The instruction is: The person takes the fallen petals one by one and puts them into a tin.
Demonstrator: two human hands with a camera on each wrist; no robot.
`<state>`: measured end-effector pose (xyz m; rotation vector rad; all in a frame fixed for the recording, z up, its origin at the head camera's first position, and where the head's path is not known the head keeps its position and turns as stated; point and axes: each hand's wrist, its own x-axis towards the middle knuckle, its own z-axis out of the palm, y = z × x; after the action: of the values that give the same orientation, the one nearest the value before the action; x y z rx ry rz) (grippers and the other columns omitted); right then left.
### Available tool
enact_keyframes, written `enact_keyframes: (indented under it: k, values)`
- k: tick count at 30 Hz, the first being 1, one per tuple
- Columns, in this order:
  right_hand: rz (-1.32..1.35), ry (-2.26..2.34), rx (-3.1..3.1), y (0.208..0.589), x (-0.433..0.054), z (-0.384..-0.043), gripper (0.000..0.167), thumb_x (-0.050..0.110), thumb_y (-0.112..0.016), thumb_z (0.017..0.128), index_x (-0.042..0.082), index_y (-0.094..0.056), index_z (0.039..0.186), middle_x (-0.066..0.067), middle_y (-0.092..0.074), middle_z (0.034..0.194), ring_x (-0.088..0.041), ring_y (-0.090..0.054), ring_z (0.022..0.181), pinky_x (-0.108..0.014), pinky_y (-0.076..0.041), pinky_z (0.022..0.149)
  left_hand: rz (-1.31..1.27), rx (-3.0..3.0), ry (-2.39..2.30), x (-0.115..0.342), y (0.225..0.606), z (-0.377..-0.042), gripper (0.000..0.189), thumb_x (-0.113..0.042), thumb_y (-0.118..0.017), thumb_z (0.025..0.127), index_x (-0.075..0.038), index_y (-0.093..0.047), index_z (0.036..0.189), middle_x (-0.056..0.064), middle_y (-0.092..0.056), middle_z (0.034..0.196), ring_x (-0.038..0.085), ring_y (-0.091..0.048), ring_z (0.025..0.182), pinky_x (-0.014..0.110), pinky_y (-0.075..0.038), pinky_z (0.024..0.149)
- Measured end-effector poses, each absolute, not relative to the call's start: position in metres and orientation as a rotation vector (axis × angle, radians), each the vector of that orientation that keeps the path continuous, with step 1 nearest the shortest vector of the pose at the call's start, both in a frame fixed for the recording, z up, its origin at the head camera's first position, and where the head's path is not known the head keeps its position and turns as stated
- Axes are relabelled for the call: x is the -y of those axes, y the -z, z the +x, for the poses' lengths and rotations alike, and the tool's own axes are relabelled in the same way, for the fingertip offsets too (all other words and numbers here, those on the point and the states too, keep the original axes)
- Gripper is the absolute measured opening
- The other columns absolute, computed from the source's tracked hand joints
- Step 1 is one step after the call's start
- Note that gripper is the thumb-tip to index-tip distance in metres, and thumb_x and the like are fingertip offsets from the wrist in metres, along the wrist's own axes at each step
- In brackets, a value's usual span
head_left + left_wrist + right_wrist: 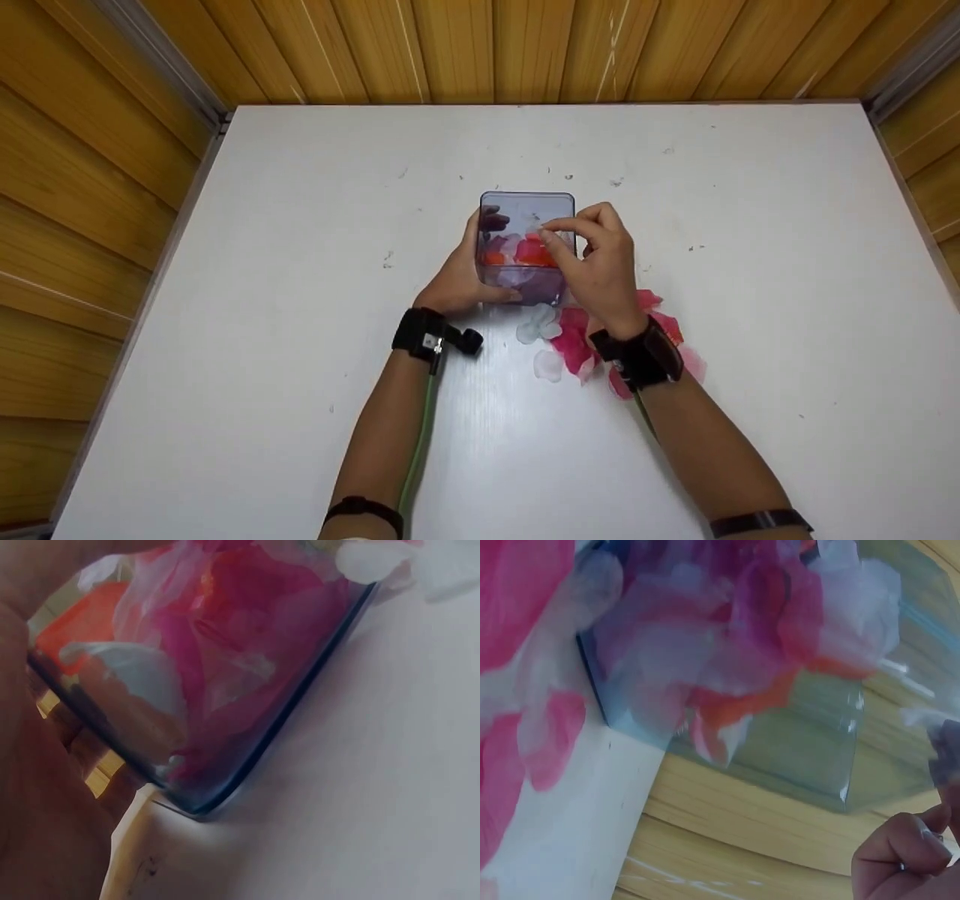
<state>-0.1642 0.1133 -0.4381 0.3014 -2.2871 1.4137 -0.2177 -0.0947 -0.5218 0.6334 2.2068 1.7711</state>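
The left hand (459, 279) is curled around a clear box (544, 288), petals (531, 251) inside; the right hand (598, 262), thumb and forefinger nearly meeting, is at the box, its grip unclear. Loose petals (574, 339) lie nearby on the bench (300, 300).

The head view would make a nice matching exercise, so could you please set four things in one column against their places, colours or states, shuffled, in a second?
Column one
1. Left hand
2. Right hand
3. Box
4. Table

Column two
A. White
B. See-through, with petals inside
C. Grips the box, with its thumb along the near side
D. Has its thumb and forefinger close together over the box

Right pairs: 1-C, 2-D, 3-B, 4-A
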Motion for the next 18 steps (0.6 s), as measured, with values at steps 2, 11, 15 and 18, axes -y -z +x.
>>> enact_keyframes:
  k: [2, 11, 15, 18]
  values:
    - [0.313, -1.395, 2.315, 0.44, -0.111, -0.164, 0.013, 0.012, -0.077, 0.094, 0.002, -0.082, 0.101, -0.012, -0.042, 0.087, -0.03, -0.045, 0.074, -0.025, -0.032, 0.058, 0.636, -2.209, -1.772, 0.095, 0.523, -0.217, 0.131, -0.025, -0.097, 0.065, -0.024, -0.011, 0.164, 0.008, -0.042, 0.153, 0.018, -0.046, 0.137, 0.04, -0.036, 0.118]
    - [0.288, -1.366, 2.307, 0.434, -0.124, -0.168, 0.018, 0.011, -0.068, 0.099, 0.0, -0.08, 0.106, -0.005, -0.041, 0.087, -0.025, -0.043, 0.077, -0.024, -0.029, 0.058, 0.639, -2.196, -1.785, 0.094, 0.521, -0.217, 0.131, -0.024, -0.097, 0.066, -0.023, -0.01, 0.164, 0.01, -0.04, 0.155, 0.016, -0.042, 0.14, 0.039, -0.033, 0.12]
    - [0.195, -1.273, 2.384, 0.433, -0.142, -0.172, 0.019, 0.011, -0.067, 0.1, -0.001, -0.079, 0.108, -0.016, -0.05, 0.09, -0.019, -0.044, 0.082, -0.026, -0.031, 0.065, 0.623, -2.2, -1.77, 0.094, 0.521, -0.217, 0.132, -0.026, -0.097, 0.065, -0.023, -0.009, 0.164, 0.008, -0.041, 0.154, 0.013, -0.043, 0.139, 0.036, -0.033, 0.119]
    - [0.114, -1.153, 2.554, 0.435, -0.154, -0.175, 0.02, 0.01, -0.069, 0.098, -0.001, -0.078, 0.113, -0.02, -0.052, 0.093, -0.024, -0.047, 0.084, -0.032, -0.033, 0.07, 0.61, -2.197, -1.764, 0.094, 0.521, -0.216, 0.133, -0.026, -0.098, 0.065, -0.025, -0.008, 0.164, 0.005, -0.041, 0.154, 0.013, -0.043, 0.139, 0.037, -0.032, 0.12]
